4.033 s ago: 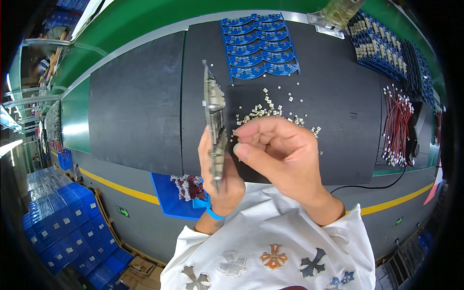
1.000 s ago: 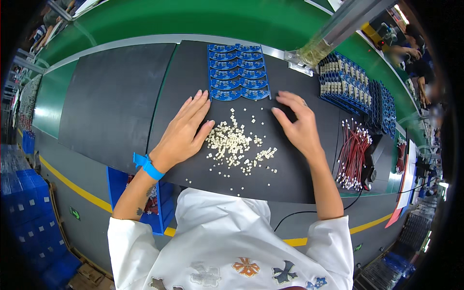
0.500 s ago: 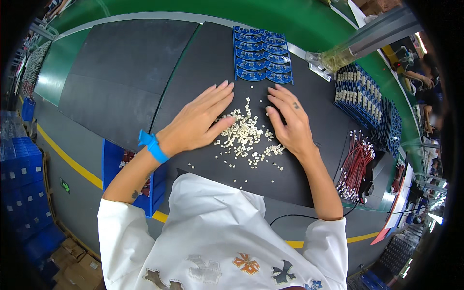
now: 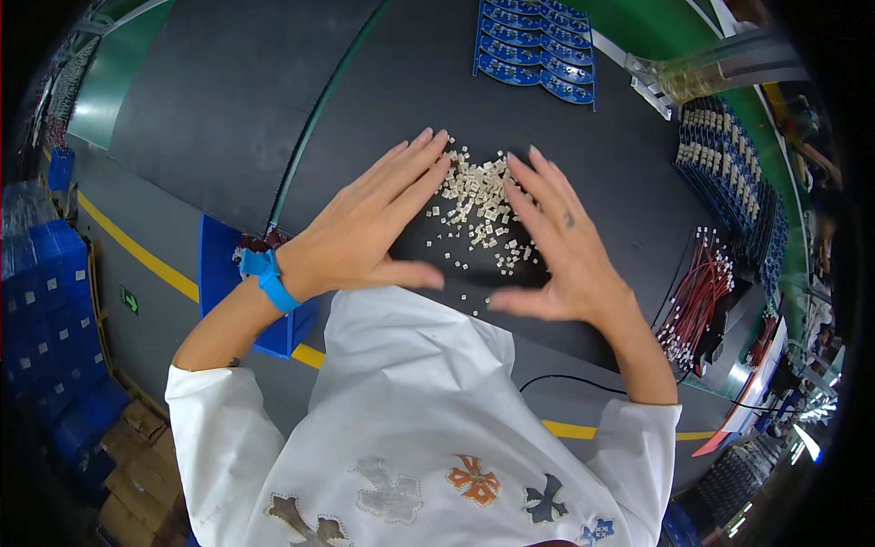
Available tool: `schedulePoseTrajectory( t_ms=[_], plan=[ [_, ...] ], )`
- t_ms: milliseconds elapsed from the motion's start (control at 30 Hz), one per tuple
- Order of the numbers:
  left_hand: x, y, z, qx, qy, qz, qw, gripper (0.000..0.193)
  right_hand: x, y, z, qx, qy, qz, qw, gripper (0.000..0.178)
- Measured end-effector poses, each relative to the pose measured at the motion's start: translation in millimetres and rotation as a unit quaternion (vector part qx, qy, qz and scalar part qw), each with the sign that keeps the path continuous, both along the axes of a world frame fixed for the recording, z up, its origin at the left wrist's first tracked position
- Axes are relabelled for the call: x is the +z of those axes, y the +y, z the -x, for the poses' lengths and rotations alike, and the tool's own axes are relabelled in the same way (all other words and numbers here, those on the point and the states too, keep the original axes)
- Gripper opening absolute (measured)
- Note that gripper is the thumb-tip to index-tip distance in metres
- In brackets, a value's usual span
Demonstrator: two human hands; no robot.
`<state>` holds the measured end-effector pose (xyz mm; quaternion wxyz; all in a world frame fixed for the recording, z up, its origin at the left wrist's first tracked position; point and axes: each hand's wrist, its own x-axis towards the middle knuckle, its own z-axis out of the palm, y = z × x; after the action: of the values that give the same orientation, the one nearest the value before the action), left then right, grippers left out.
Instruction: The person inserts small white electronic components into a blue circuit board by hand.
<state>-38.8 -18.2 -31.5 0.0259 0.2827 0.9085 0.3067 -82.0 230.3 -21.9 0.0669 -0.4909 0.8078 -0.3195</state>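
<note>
A loose pile of small white connectors (image 4: 481,193) lies on the black mat (image 4: 383,109) in front of me. My left hand (image 4: 369,214) borders the pile on its left, fingers stretched out and thumb spread toward the near side. On the other side, my right hand (image 4: 565,237) has its fingers extended along the pile's right edge, with its thumb pointing inward. Both hands are open, and their fingertips touch or nearly touch the outer connectors. A few stray pieces lie between the two thumbs.
A blue circuit board panel (image 4: 536,47) lies beyond the pile. At right stand stacked blue boards (image 4: 725,169) with white connectors, a metal post (image 4: 720,68) and a bundle of red wires (image 4: 697,305). A blue bin (image 4: 215,264) sits left, below the mat's edge.
The view has shifted, so the board panel appears higher. My hands have moved around the pile, thumbs now spread on its near side, and the connectors lie in a narrower heap.
</note>
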Motion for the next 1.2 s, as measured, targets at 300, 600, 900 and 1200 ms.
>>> schedulePoseTrajectory(
  t_ms=[300, 600, 900, 1200],
  plan=[
    [-12.5, 16.9, 12.4, 0.015, 0.07, 0.059, 0.996, 0.083, -18.6, -18.5, -3.9, -0.058, 0.125, -0.095, 0.986, 0.069],
    [8.7, -6.3, -71.2, -0.084, 0.104, -0.1, 0.986, 0.021, 18.1, 27.2, -40.1, -0.144, 0.025, 0.089, 0.985, 0.031],
    [-59.8, 42.0, -129.0, 0.166, -0.34, -0.202, 0.903, 0.028, -78.2, 27.8, -160.6, -0.307, -0.37, 0.032, 0.876, 0.019],
    [-78.3, 49.5, -119.5, -0.057, -0.244, -0.034, 0.968, 0.017, -160.7, 28.7, -177.8, -0.402, -0.41, 0.01, 0.819, 0.021]
  ],
)
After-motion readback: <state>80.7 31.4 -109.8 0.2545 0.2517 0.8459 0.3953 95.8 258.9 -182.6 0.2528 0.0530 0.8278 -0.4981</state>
